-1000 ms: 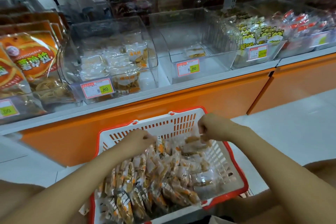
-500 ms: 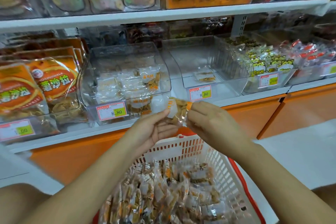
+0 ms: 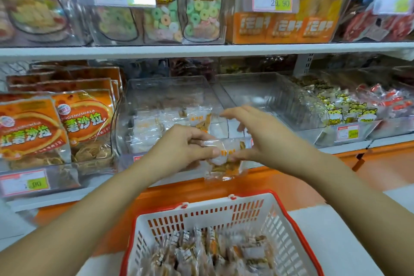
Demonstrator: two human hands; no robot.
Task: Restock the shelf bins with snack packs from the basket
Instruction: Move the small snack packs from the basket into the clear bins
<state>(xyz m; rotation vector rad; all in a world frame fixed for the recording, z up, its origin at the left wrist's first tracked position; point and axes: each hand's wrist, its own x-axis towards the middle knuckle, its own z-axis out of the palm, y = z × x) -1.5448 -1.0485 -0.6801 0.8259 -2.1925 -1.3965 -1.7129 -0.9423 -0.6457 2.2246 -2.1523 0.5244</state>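
Observation:
A clear snack pack (image 3: 226, 159) with orange print and brown pieces hangs in front of the shelf edge. My left hand (image 3: 179, 148) grips its upper left part. The thumb of my right hand (image 3: 266, 139) touches the pack's right side, while its other fingers are spread straight above. Just behind stands a clear bin (image 3: 170, 101) holding several packs of the same kind. To its right is a second clear bin (image 3: 264, 94), almost bare. The white basket (image 3: 226, 215) with a red rim sits below, filled with several snack packs (image 3: 208, 253).
Orange snack bags (image 3: 58, 125) fill the bin at the left. Bins of yellow-printed packs (image 3: 345, 112) and red packs (image 3: 389, 98) stand at the right. An upper shelf (image 3: 201, 49) carries ring-candy bags and orange boxes. The orange shelf base lies behind the basket.
Both hands rose from the basket with one snack pack to the front of the bin. The right hand's fingers have opened out. The view tilted upward.

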